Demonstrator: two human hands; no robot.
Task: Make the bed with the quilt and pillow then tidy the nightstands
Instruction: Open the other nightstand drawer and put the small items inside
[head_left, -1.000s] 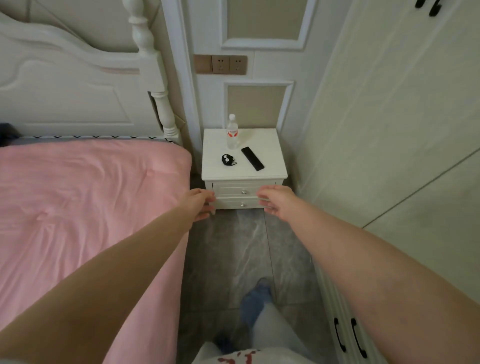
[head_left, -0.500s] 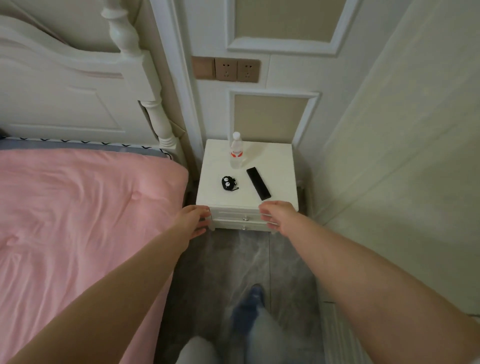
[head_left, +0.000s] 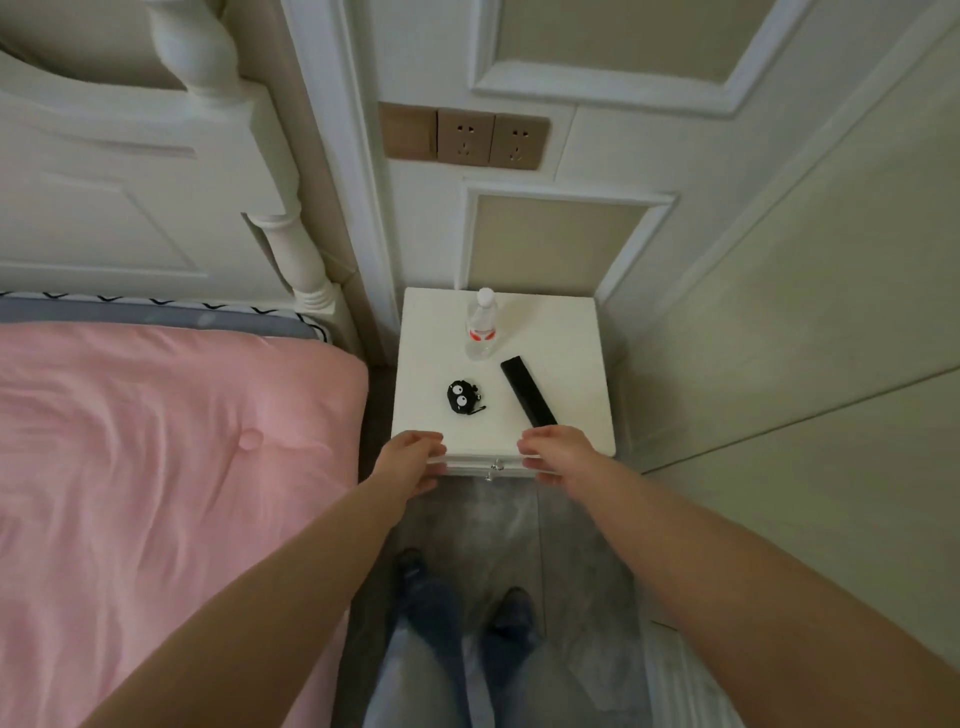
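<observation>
At frame centre, the left hand (head_left: 413, 460) and right hand (head_left: 558, 453), fingers loosely curled and holding nothing, reach the front edge of the white nightstand (head_left: 571, 364) carrying a bottle (head_left: 482, 325), a black remote (head_left: 527, 391) and a small black case (head_left: 461, 397), with the pink quilt (head_left: 156, 441) at left.

White nightstand (head_left: 566, 374) bears bottle (head_left: 482, 325), remote (head_left: 528, 392), black case (head_left: 461, 397)

Both arms stretched out forward, left hand (head_left: 410, 460) and right hand (head_left: 558, 454) side by side, fingers loosely curled, holding nothing.
</observation>
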